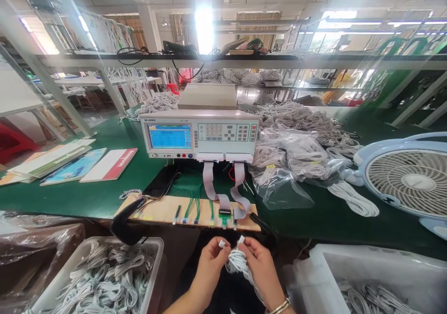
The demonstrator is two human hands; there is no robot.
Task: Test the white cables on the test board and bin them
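The left hand (213, 256) pinches a small white plug (222, 243) between thumb and forefinger. The right hand (259, 260) grips a second plug (240, 240) the same way, tip pointing up and away. Between the hands hangs a coiled white cable (238, 262), its lower part running along the right palm; the plugs look to be its two ends, though the fingers hide the joins. Cable and hands are in front of the near edge of a green table (289, 225), just short of a wooden board (150, 215) that lies along that edge.

On the board, green wires (197, 204) lead to small parts at its near side. Two grey ribbons (208, 179) come down to the board's right half from a tester (226, 141) with a lit blue screen (169, 137). A black phone (161, 181) lies left of the ribbons, and booklets (109, 165) lie farther left. To the right of the tester are bagged cables (303, 158), with a cable heap (300, 118) beyond and a fan (415, 179) at far right. A near-left tub (159, 253) and a near-right tub (319, 267) hold more coiled cables.
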